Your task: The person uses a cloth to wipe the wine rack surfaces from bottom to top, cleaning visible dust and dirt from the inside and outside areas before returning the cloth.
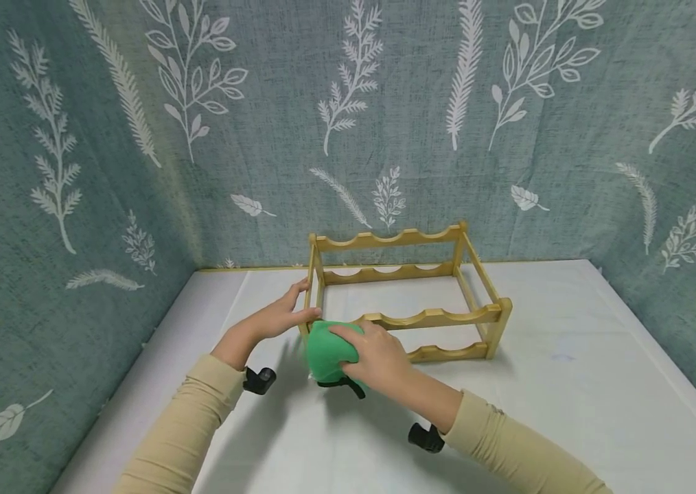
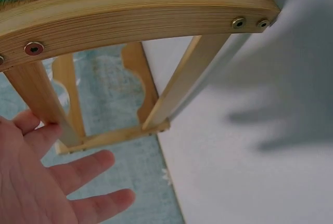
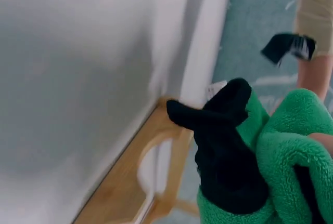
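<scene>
In my right hand (image 1: 379, 357) I grip a fluffy green cloth (image 1: 331, 353) with black trim, at the front left corner of a wooden rack (image 1: 434, 318). Close up in the right wrist view, the cloth (image 3: 291, 148) is bunched and a black fabric piece (image 3: 229, 167) hangs from it beside a small white tag. My left hand (image 1: 276, 315) is at the rack's left side, fingertips on the side rail. Seen from the left wrist, two fingers (image 2: 44, 135) meet the wooden bar (image 2: 44, 96) while the other two extend past it. The left thumb is hidden there.
The rack has scalloped rails (image 2: 138, 78) and stands on a white-covered table (image 1: 570, 384) near its back edge. Blue-green fabric (image 1: 286, 110) with white leaf prints hangs behind and at both sides. Black wrist devices (image 1: 259, 381) sit below both hands.
</scene>
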A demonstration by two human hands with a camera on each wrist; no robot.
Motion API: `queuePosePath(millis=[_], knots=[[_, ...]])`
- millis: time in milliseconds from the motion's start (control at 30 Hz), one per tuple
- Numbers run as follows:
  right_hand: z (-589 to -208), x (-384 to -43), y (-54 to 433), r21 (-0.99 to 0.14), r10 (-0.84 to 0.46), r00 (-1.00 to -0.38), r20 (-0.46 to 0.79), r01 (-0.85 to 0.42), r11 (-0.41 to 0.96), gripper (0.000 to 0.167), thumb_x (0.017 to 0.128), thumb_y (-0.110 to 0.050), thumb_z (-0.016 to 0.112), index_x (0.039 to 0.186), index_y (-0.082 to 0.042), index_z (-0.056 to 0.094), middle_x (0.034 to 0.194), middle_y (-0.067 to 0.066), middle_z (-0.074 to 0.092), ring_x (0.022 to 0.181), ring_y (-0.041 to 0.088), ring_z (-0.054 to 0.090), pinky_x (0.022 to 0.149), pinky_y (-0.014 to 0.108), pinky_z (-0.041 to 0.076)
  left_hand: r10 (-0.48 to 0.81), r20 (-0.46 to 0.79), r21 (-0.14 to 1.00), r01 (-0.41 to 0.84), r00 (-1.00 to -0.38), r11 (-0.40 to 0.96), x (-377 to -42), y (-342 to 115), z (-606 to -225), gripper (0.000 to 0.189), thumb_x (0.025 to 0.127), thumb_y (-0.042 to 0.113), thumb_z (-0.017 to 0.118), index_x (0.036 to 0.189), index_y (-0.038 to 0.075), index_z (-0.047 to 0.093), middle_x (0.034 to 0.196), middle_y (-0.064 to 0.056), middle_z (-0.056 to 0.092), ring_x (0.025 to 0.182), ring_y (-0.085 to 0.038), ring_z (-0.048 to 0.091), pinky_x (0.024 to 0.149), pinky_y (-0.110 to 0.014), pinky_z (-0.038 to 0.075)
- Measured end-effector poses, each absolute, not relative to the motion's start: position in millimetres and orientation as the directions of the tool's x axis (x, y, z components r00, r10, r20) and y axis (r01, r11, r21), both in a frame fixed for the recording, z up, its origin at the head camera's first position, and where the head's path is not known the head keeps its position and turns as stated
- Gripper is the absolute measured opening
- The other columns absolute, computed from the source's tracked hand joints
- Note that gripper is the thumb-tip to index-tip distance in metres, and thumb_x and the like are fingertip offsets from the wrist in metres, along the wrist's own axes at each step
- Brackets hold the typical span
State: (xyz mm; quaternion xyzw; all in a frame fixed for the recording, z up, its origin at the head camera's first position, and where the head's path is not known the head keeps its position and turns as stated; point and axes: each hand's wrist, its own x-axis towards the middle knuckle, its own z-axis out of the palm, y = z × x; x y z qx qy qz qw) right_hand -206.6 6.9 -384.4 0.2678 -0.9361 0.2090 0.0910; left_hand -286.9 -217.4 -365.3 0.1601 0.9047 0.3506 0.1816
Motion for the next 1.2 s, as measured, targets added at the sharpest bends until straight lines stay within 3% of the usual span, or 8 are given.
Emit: queuePosePath(millis=[400, 600, 767, 967, 1200], knots=[[-387.0, -203.6, 130.7, -0.351, -0.293, -0.921, 0.255, -0.371, 0.86, 0.057, 0.073, -0.022, 0.075, 0.126, -0.02, 0.054, 0.103, 0.015, 0.057, 0.079, 0.025, 0.056, 0.055, 0.035, 0.045, 0.429, -0.212, 0.691, 0.175, -0.878, 0.701, -286.9, -215.6, -364.1, 0.091, 0.087, 0.06, 0.046, 0.148, 0.013, -0.003, 0.154, -0.01, -0.004, 0.139, -0.035, 0.002, 0.107, -0.057, 0.015], [-379.3, -192.2, 192.1, -0.352, -0.183, -0.951, 0.249, -0.265, 0.898, 0.057, 0.076, -0.019, 0.071, 0.129, -0.013, 0.051, 0.093, 0.018, 0.056, 0.064, 0.02, 0.05, 0.047, 0.031, 0.039, 0.433, -0.206, 0.696, 0.18, -0.878, 0.695, -287.1, -216.2, -364.3, 0.091, 0.087, 0.061, 0.046, 0.147, 0.012, -0.002, 0.154, -0.011, -0.004, 0.139, -0.035, 0.001, 0.107, -0.058, 0.015], [-373.0, -181.3, 225.1, -0.381, -0.096, -0.964, 0.247, -0.188, 0.905, 0.054, 0.079, -0.019, 0.066, 0.129, -0.009, 0.049, 0.101, 0.026, 0.056, 0.066, 0.024, 0.052, 0.046, 0.031, 0.038, 0.442, -0.204, 0.694, 0.189, -0.874, 0.694, -287.3, -216.9, -364.0, 0.09, 0.087, 0.059, 0.046, 0.147, 0.012, 0.0, 0.154, -0.01, -0.005, 0.14, -0.034, 0.0, 0.107, -0.057, 0.014], [-356.8, -174.0, 225.0, -0.41, -0.122, -0.955, 0.269, -0.228, 0.883, 0.056, 0.079, -0.021, 0.068, 0.13, -0.008, 0.049, 0.103, 0.023, 0.057, 0.076, 0.028, 0.055, 0.051, 0.035, 0.041, 0.433, -0.214, 0.691, 0.178, -0.876, 0.701, -287.1, -217.6, -362.9, 0.089, 0.087, 0.06, 0.046, 0.147, 0.013, 0.001, 0.154, -0.009, -0.006, 0.14, -0.034, 0.0, 0.107, -0.057, 0.014], [-362.1, -182.8, 165.1, -0.399, -0.306, -0.93, 0.205, -0.365, 0.841, 0.058, 0.075, -0.025, 0.073, 0.128, -0.016, 0.053, 0.102, 0.012, 0.059, 0.081, 0.022, 0.057, 0.058, 0.036, 0.047, 0.431, -0.211, 0.685, 0.182, -0.877, 0.705, -286.8, -215.9, -364.7, 0.088, 0.088, 0.06, 0.044, 0.147, 0.013, 0.0, 0.154, -0.01, -0.006, 0.14, -0.034, 0.001, 0.107, -0.057, 0.014]])
